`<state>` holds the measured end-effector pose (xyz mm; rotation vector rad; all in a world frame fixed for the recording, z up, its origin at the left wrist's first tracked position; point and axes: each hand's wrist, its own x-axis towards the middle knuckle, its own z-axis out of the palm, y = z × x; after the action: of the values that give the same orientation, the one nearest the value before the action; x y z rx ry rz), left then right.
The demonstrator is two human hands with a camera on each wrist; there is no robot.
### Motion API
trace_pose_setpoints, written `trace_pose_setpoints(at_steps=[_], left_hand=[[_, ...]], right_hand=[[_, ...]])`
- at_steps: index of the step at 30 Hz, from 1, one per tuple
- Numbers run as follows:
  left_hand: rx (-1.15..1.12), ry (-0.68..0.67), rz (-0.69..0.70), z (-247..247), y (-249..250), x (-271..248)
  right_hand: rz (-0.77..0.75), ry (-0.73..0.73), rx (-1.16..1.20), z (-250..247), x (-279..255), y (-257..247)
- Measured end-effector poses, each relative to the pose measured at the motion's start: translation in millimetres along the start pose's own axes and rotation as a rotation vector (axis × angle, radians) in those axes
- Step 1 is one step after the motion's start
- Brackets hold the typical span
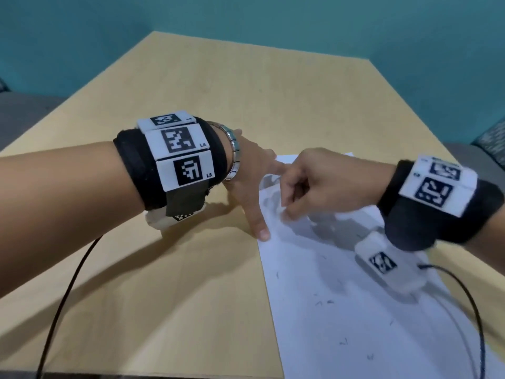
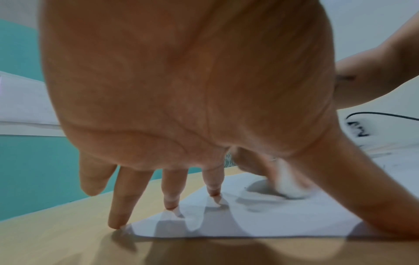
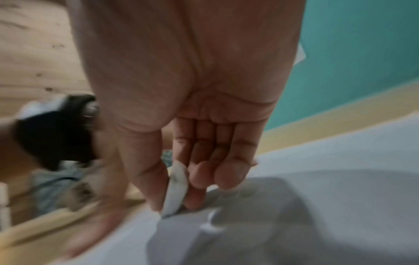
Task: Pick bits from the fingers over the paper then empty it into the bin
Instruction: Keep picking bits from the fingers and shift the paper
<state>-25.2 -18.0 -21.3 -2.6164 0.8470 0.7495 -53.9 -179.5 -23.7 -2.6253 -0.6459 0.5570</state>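
Observation:
A white paper sheet (image 1: 341,318) lies on the right of the wooden table (image 1: 191,86), with small dark bits (image 1: 325,302) scattered on it. My left hand (image 1: 246,176) is spread, its straight fingertips (image 2: 170,202) pressing the sheet's far left edge and the thumb on the left edge nearer me. My right hand (image 1: 285,212) hovers just over the paper beside the left hand, blurred. It pinches a small flat white piece (image 3: 178,186) between thumb and forefinger. No bin is in view.
A black cable (image 1: 62,296) runs from my left wrist over the table's near left. Another cable (image 1: 470,305) loops over the paper's right side. A teal wall stands behind the table, with grey upholstery at both sides.

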Motion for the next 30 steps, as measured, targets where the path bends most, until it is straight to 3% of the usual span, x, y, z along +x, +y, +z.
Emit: trace_pose_setpoints(at_steps=[3, 7, 11, 15, 19, 23, 27, 30], left_hand=[[0.013, -0.005, -0.006, 0, 0, 1], [-0.009, 0.003, 0.013, 0, 0, 2], [0.016, -0.01, -0.014, -1, 1, 2], [0.005, 0.003, 0.02, 0, 1, 0], [0.023, -0.012, -0.005, -1, 1, 1], [0.02, 0.01, 0.021, 0, 2, 0], [0.015, -0.002, -0.005, -2, 3, -4], [-0.003, 0.005, 0.011, -1, 3, -5]], right_hand=[[0.068, 0.113, 0.017, -12, 5, 12], [0.007, -0.033, 0.002, 0, -3, -1], [0.067, 0.119, -0.009, -14, 2, 13], [-0.018, -0.003, -0.063, 0, -5, 0], [0.047, 0.14, -0.128, -16, 4, 11], [-0.046, -0.046, -0.086, 0, -4, -8], [0.059, 0.133, -0.094, -15, 5, 11], [-0.017, 0.064, -0.064, 3, -5, 0]])
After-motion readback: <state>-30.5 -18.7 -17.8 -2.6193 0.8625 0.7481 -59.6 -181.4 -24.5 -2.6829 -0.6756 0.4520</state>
